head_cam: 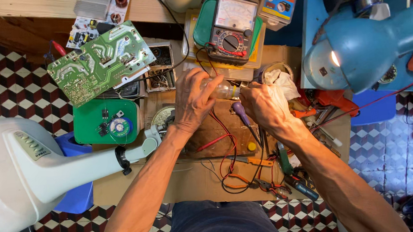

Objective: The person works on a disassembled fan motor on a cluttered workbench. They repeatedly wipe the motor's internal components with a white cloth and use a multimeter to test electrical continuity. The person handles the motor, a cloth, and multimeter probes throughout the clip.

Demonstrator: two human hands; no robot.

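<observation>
The left hand (193,100) closes its grip around a small clear bottle (225,89), and the right hand (263,105) has its grip closed on the other end, where the cap is hidden by the fingers. To do this well, I think the left hand should hold the bottle firm while the right works. Just below the grip lies a purple-handled screwdriver (239,112) among red and black leads on the worktop (192,181). Above the grip stands an analog multimeter (231,28), and beside the right hand a white cloth (282,81).
</observation>
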